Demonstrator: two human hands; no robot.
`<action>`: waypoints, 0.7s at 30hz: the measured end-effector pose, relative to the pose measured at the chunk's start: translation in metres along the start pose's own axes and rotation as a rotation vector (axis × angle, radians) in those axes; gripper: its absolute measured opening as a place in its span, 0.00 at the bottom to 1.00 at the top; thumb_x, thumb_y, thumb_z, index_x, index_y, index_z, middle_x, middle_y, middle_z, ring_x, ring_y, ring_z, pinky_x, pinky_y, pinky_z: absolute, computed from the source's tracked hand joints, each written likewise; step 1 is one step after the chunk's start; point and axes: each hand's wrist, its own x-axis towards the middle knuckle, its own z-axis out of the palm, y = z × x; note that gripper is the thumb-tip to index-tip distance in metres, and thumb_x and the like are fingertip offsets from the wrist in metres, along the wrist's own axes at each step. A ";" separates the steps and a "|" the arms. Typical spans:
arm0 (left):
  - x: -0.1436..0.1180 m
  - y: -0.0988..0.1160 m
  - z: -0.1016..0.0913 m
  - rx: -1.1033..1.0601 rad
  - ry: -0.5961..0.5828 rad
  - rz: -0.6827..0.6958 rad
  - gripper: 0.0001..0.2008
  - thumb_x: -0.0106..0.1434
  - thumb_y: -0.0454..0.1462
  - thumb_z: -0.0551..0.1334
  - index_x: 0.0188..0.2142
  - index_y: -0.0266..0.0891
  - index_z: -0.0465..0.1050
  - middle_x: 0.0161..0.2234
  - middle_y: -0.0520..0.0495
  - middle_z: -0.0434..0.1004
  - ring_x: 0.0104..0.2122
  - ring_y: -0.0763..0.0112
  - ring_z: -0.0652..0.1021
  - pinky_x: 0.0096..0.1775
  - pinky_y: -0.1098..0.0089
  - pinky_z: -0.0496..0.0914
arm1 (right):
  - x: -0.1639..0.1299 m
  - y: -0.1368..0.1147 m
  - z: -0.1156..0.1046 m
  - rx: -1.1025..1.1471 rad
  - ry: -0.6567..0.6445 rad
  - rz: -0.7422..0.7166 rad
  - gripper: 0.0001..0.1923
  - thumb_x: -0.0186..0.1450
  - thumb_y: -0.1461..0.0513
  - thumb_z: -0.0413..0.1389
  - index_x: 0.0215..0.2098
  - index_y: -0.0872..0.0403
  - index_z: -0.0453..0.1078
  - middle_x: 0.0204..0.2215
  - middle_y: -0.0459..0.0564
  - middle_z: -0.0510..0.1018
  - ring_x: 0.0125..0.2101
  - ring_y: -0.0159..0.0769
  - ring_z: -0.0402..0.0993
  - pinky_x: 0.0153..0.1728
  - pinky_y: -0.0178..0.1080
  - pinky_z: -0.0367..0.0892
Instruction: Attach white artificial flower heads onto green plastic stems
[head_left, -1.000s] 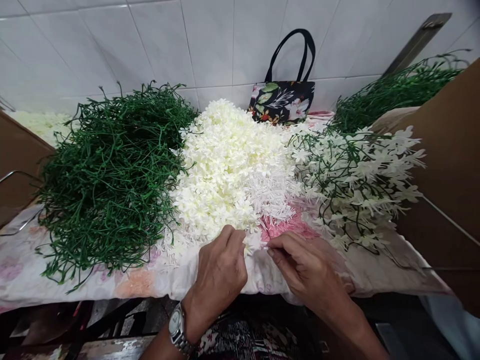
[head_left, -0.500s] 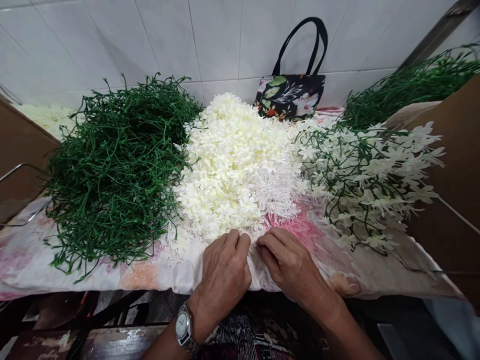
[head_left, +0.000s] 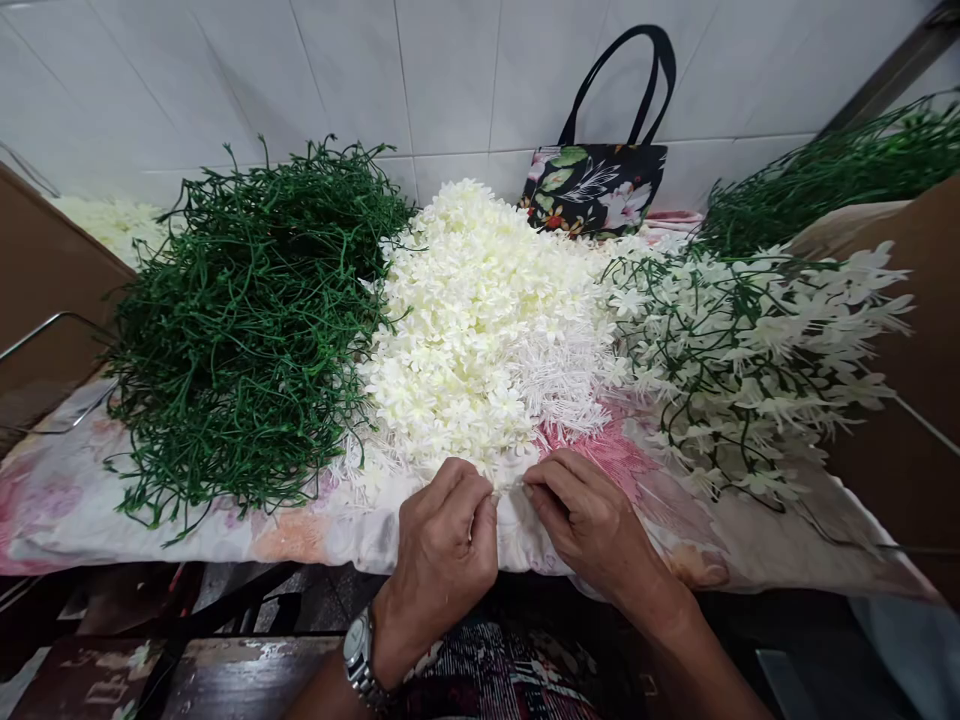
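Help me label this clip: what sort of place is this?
Probably a small home workshop for assembling artificial flowers: heaps of green stems and loose white blossoms lie on a cloth-covered table by a tiled wall.

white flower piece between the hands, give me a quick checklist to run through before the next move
1. Both hands on the work: left hand and right hand meet fingertip to fingertip at the near edge of the white flower pile. Ok.
2. Grip on the small white flower piece: mostly hidden by the fingers. Cannot tell.
3. Supply of green stems: large heap at the left hand's side. Ok.
4. Finished sprays: lying beside the right hand's side, apart from the loose flowers. Ok.
5. Floral cloth: drapes over the table edge under the hands. Ok.
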 end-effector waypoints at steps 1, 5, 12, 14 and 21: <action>0.000 -0.001 0.000 -0.051 0.003 -0.021 0.11 0.60 0.26 0.51 0.24 0.38 0.63 0.24 0.51 0.64 0.26 0.73 0.68 0.29 0.73 0.63 | 0.001 0.000 -0.001 0.028 0.006 0.003 0.09 0.65 0.69 0.48 0.29 0.55 0.67 0.24 0.47 0.68 0.26 0.32 0.65 0.28 0.34 0.63; 0.001 -0.001 -0.001 -0.288 -0.026 -0.198 0.08 0.59 0.29 0.54 0.24 0.38 0.64 0.22 0.52 0.65 0.24 0.74 0.68 0.26 0.74 0.63 | 0.003 -0.005 -0.010 0.222 0.032 0.068 0.06 0.64 0.68 0.50 0.31 0.54 0.67 0.24 0.45 0.70 0.24 0.29 0.67 0.25 0.32 0.63; 0.005 0.007 -0.004 -0.604 0.005 -0.426 0.06 0.57 0.34 0.57 0.23 0.37 0.66 0.18 0.56 0.61 0.18 0.78 0.63 0.21 0.77 0.58 | 0.004 -0.019 -0.020 0.384 0.090 0.080 0.04 0.64 0.66 0.52 0.32 0.53 0.67 0.26 0.46 0.73 0.28 0.32 0.72 0.29 0.34 0.68; 0.004 0.007 -0.004 -0.620 0.036 -0.408 0.06 0.57 0.34 0.58 0.23 0.37 0.67 0.18 0.55 0.63 0.19 0.78 0.63 0.22 0.77 0.59 | 0.003 -0.021 -0.020 0.348 0.119 0.064 0.04 0.64 0.66 0.52 0.32 0.53 0.67 0.27 0.48 0.74 0.30 0.34 0.73 0.30 0.35 0.69; -0.002 0.002 -0.002 -0.654 0.060 -0.356 0.05 0.59 0.33 0.58 0.26 0.37 0.70 0.22 0.53 0.68 0.21 0.78 0.66 0.24 0.77 0.62 | 0.001 -0.029 -0.019 0.225 0.225 -0.045 0.05 0.62 0.68 0.54 0.34 0.53 0.67 0.33 0.50 0.74 0.33 0.34 0.73 0.33 0.37 0.70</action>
